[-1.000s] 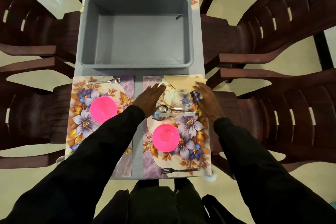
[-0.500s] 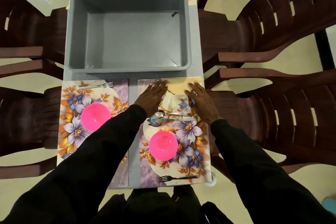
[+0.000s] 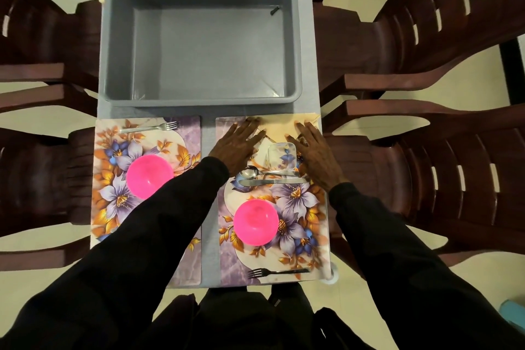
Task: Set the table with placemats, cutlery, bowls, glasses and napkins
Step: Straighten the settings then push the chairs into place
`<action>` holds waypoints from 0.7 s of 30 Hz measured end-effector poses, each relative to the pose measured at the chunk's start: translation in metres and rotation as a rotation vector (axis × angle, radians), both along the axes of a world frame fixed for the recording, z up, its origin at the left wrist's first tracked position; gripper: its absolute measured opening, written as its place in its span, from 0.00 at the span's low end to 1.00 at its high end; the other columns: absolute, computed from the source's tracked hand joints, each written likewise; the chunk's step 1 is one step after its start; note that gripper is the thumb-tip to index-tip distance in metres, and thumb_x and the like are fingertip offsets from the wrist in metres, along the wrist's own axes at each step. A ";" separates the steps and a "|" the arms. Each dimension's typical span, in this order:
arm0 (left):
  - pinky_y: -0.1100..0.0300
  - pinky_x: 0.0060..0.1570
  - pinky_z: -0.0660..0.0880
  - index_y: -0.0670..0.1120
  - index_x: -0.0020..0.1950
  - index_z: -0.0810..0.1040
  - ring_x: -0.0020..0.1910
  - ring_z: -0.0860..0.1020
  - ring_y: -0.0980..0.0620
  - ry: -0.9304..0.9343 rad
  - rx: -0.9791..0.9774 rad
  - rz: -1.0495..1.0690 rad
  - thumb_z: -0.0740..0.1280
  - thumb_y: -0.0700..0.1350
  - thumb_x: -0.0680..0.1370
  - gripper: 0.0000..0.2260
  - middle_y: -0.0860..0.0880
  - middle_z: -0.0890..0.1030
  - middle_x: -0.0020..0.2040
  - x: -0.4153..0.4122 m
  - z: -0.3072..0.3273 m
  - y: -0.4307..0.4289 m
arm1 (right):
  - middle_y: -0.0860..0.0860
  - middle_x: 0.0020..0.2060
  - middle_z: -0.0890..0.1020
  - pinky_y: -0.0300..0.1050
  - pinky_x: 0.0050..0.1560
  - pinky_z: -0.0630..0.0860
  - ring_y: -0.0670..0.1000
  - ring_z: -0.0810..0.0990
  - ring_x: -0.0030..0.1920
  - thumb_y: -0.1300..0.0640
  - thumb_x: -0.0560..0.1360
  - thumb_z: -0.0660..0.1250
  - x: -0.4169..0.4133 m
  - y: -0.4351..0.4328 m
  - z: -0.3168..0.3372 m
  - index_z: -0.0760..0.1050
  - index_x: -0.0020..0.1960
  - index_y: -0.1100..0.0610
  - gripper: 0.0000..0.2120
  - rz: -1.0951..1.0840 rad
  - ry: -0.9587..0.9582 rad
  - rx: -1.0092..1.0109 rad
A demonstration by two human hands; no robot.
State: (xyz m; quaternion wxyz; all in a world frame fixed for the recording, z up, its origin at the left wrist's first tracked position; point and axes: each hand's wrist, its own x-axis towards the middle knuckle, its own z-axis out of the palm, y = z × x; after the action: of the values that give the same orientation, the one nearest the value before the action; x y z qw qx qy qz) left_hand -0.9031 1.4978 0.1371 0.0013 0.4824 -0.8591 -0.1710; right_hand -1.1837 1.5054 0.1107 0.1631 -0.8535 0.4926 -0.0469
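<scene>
Smoothing the napkin (image 3: 279,125) flat was, we judged, the step in hand: left hand (image 3: 237,148) and right hand (image 3: 315,156) rested on it, fingers straight and spread, holding nothing. Napkin lay at the far edge of the right placemat (image 3: 227,270), just beyond the glass (image 3: 281,158); long axis along that edge, folded tip toward the glass. Next move likely called for lifting both hands straight off, without dragging it.

right mat (image 3: 227,264) floral, flat, near table edge | left mat (image 3: 189,133) same, beside it | right bowl (image 3: 255,221), left bowl (image 3: 150,176) pink, upright, one per mat | glass (image 3: 281,158) clear, upright, just beyond spoon (image 3: 250,172) and knife (image 3: 272,181) lying crosswise | right fork (image 3: 277,272) at mat's near edge | left fork (image 3: 147,128) at far edge | napkin (image 3: 279,125) cream, folded, right mat's far edge
</scene>
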 end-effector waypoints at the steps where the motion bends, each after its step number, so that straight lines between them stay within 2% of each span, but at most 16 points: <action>1: 0.44 0.79 0.53 0.45 0.80 0.64 0.81 0.55 0.39 -0.009 -0.010 -0.002 0.64 0.45 0.84 0.25 0.40 0.58 0.82 0.000 0.000 0.000 | 0.60 0.80 0.59 0.65 0.76 0.62 0.63 0.53 0.81 0.64 0.76 0.72 -0.001 0.000 0.000 0.64 0.79 0.53 0.35 0.001 0.000 0.001; 5: 0.41 0.79 0.57 0.45 0.81 0.63 0.81 0.57 0.38 0.011 -0.049 -0.061 0.65 0.45 0.83 0.27 0.39 0.59 0.81 -0.002 0.003 0.000 | 0.61 0.80 0.59 0.66 0.77 0.60 0.64 0.54 0.80 0.62 0.76 0.72 -0.002 -0.001 -0.002 0.63 0.79 0.52 0.35 0.020 0.017 -0.029; 9: 0.40 0.79 0.54 0.47 0.81 0.62 0.82 0.54 0.39 -0.018 -0.018 -0.127 0.64 0.45 0.83 0.27 0.39 0.57 0.82 -0.007 0.004 0.001 | 0.64 0.78 0.61 0.67 0.76 0.60 0.66 0.57 0.79 0.59 0.76 0.73 -0.002 0.001 -0.001 0.65 0.79 0.54 0.34 0.019 0.017 -0.051; 13: 0.42 0.80 0.51 0.49 0.82 0.60 0.82 0.51 0.40 -0.071 0.034 -0.117 0.62 0.47 0.85 0.26 0.39 0.54 0.83 -0.009 0.003 0.002 | 0.64 0.79 0.60 0.68 0.76 0.60 0.67 0.56 0.79 0.55 0.76 0.74 -0.003 0.001 -0.002 0.64 0.79 0.54 0.35 0.030 0.050 -0.025; 19: 0.41 0.79 0.52 0.44 0.78 0.66 0.82 0.51 0.38 -0.107 0.046 -0.135 0.63 0.46 0.84 0.22 0.37 0.52 0.83 -0.011 0.012 0.003 | 0.65 0.79 0.58 0.69 0.76 0.60 0.68 0.55 0.79 0.52 0.74 0.76 -0.002 0.004 0.006 0.61 0.80 0.53 0.40 0.033 0.091 -0.024; 21: 0.42 0.80 0.51 0.46 0.81 0.62 0.82 0.50 0.39 -0.110 0.052 -0.142 0.63 0.47 0.85 0.25 0.38 0.51 0.83 -0.010 0.015 0.004 | 0.66 0.79 0.59 0.69 0.76 0.60 0.68 0.56 0.79 0.52 0.74 0.76 -0.001 0.006 0.010 0.62 0.80 0.55 0.39 0.034 0.092 -0.004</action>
State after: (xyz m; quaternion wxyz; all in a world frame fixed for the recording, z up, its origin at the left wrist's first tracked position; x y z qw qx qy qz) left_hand -0.9131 1.5014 0.1522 -0.0705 0.4287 -0.8852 -0.1661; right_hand -1.1845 1.5113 0.1211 0.1394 -0.8633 0.4851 -0.0058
